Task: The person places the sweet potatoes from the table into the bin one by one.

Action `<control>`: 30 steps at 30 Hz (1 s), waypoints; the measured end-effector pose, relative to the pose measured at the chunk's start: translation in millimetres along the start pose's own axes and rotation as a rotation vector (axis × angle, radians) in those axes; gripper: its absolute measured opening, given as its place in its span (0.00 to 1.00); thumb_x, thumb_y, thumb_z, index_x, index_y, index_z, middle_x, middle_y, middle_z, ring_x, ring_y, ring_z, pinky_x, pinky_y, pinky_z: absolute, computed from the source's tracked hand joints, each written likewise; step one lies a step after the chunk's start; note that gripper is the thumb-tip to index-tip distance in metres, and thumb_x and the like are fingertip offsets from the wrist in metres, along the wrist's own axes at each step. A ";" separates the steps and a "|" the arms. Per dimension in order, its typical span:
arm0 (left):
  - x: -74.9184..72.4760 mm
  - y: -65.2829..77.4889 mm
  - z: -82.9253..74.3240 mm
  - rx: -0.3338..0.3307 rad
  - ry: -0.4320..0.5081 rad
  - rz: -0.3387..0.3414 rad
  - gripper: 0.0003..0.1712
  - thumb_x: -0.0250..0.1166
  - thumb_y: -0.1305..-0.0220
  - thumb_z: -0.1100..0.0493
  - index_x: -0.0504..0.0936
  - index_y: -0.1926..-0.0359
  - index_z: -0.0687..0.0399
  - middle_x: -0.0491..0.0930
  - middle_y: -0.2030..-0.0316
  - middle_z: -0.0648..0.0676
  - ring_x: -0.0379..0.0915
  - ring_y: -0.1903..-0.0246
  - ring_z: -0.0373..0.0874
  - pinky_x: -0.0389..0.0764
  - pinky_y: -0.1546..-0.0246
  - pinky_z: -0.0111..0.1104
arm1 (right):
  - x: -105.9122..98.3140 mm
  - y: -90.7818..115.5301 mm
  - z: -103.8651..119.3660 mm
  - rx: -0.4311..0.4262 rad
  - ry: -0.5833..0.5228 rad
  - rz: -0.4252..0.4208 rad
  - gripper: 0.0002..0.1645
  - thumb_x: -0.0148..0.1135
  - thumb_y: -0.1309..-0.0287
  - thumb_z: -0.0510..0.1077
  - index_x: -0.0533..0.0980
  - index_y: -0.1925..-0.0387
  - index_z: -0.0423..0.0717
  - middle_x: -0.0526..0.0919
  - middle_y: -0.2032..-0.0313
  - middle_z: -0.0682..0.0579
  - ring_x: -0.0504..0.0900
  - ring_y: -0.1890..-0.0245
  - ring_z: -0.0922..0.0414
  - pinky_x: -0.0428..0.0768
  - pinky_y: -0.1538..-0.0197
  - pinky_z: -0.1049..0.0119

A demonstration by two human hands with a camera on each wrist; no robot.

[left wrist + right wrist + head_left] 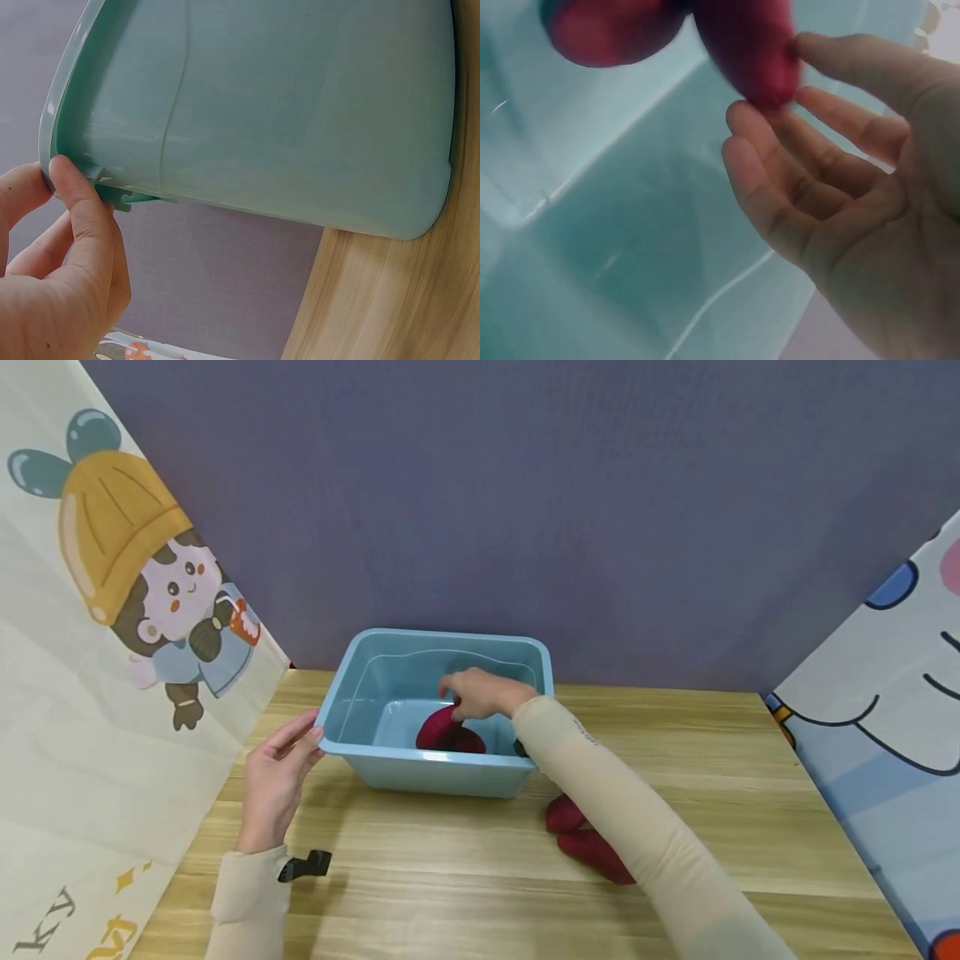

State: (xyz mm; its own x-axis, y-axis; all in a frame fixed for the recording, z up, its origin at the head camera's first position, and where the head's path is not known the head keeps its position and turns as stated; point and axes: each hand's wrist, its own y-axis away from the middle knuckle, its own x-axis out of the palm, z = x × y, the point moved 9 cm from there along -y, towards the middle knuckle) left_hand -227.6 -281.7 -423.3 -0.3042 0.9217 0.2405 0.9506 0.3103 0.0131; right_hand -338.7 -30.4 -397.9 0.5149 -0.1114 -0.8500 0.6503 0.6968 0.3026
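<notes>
Right hand (483, 692): pinching dark-red elongated object (437, 729), its end resting between thumb and fingertips, inside light-blue plastic bin (438, 779), near front edge. Left hand (276, 777): gripping front-left corner.

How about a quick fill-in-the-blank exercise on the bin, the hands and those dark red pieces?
1. The hand gripping the blue bin is the ____ one.
2. Dark red pieces showing inside the bin number ____.
3. The sleeved arm hiding part of the other pieces on the table is the ____ one.

Missing words: left; two; right.
</notes>
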 end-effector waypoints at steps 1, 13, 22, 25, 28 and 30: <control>0.0 0.1 0.0 0.001 -0.002 0.001 0.26 0.72 0.37 0.62 0.79 0.40 0.67 0.84 0.51 0.53 0.82 0.58 0.40 0.84 0.57 0.29 | -3.0 1.6 1.3 -0.002 -0.007 -0.010 0.26 0.64 0.33 0.41 0.72 0.36 0.44 0.81 0.47 0.45 0.79 0.50 0.55 0.81 0.52 0.64; -3.6 1.6 -2.3 -0.003 -0.009 -0.015 0.26 0.72 0.38 0.62 0.80 0.40 0.67 0.84 0.52 0.52 0.82 0.59 0.40 0.84 0.57 0.29 | -65.9 58.8 50.1 -0.141 -0.041 -0.189 0.25 0.60 0.31 0.42 0.71 0.34 0.48 0.79 0.44 0.51 0.79 0.49 0.59 0.79 0.47 0.66; -4.0 2.2 -3.1 -0.004 0.002 0.001 0.27 0.72 0.38 0.62 0.78 0.39 0.68 0.84 0.52 0.52 0.82 0.59 0.39 0.84 0.58 0.28 | -83.9 120.2 46.1 -0.190 -0.027 -0.374 0.26 0.66 0.33 0.44 0.73 0.36 0.45 0.80 0.45 0.52 0.80 0.52 0.58 0.81 0.48 0.61; -3.8 2.5 -3.0 -0.006 0.016 0.010 0.27 0.72 0.38 0.62 0.78 0.39 0.69 0.84 0.52 0.52 0.82 0.59 0.39 0.84 0.58 0.28 | -83.2 145.7 36.5 -0.190 -0.032 -0.451 0.26 0.68 0.35 0.43 0.74 0.37 0.45 0.81 0.47 0.52 0.80 0.53 0.58 0.81 0.50 0.60; -3.6 2.3 -2.7 -0.010 0.025 0.016 0.28 0.72 0.38 0.63 0.78 0.39 0.68 0.84 0.52 0.52 0.82 0.59 0.39 0.84 0.58 0.28 | -77.9 173.4 24.5 -0.169 -0.041 -0.522 0.27 0.69 0.36 0.42 0.74 0.38 0.46 0.82 0.49 0.53 0.80 0.54 0.57 0.82 0.53 0.60; -3.6 2.2 -2.6 -0.011 0.026 0.017 0.28 0.72 0.38 0.62 0.78 0.39 0.68 0.84 0.52 0.52 0.82 0.59 0.40 0.84 0.58 0.28 | -72.5 192.4 16.5 -0.150 -0.045 -0.563 0.27 0.70 0.37 0.42 0.74 0.38 0.46 0.82 0.51 0.53 0.81 0.54 0.56 0.83 0.55 0.60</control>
State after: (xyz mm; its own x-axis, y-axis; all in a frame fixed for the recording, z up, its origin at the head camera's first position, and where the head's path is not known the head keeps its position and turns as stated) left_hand -224.2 -284.9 -421.6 -0.2861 0.9205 0.2663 0.9563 0.2916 0.0194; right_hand -241.7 100.1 -271.0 0.1381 -0.5209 -0.8424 0.7463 0.6138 -0.2573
